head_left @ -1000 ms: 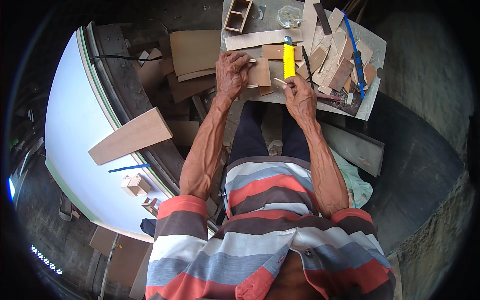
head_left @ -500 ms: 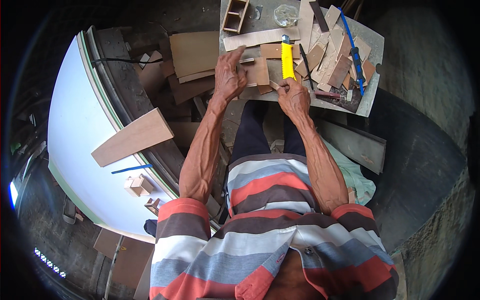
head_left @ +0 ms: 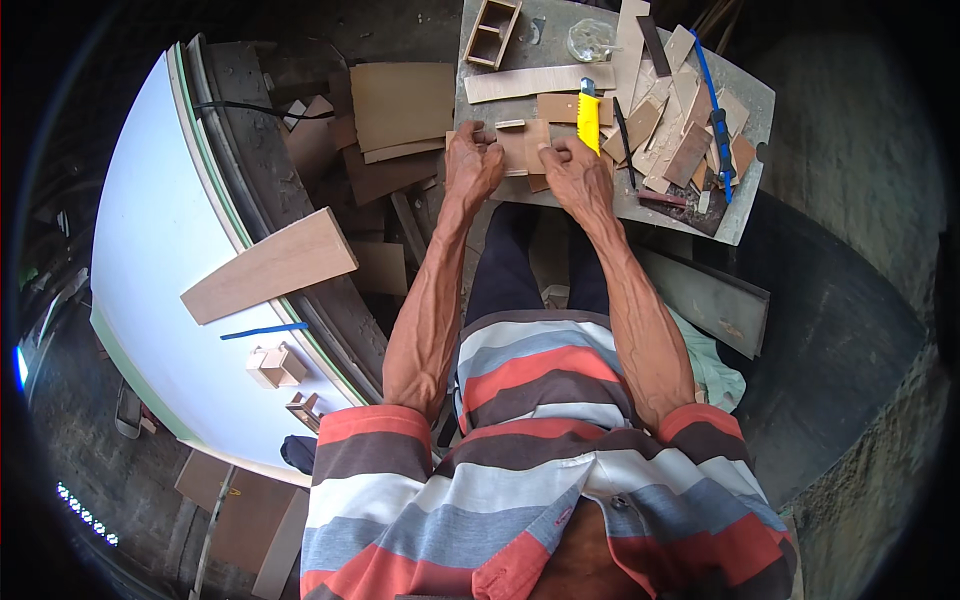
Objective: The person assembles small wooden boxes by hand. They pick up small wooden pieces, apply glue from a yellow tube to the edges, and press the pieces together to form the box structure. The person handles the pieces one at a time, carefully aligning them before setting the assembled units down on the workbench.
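Note:
On the worktable's near edge, a small, thin wooden panel (head_left: 522,148) with narrow strips along its far and near edges lies between my hands. My left hand (head_left: 474,168) is closed at the panel's left end, fingers curled and thumb toward it. Over the right end, my right hand (head_left: 580,178) pinches with thumb and index finger; the exact contact is partly hidden. A yellow utility knife (head_left: 588,118) lies just beyond my right knuckles, its lower end covered by the hand.
The worktable (head_left: 560,68) carries a small wooden box frame (head_left: 493,33), a clear dish (head_left: 592,41), a pale wood strip (head_left: 540,83), a heap of offcuts (head_left: 688,150) and a blue tool (head_left: 720,130). A white panel (head_left: 170,230) holding a board (head_left: 270,265) stands left.
My left hand has drawn back toward me, its fingers curling in at the panel. My right hand has shifted up and left onto the panel's right end. The knife stays put on the table.

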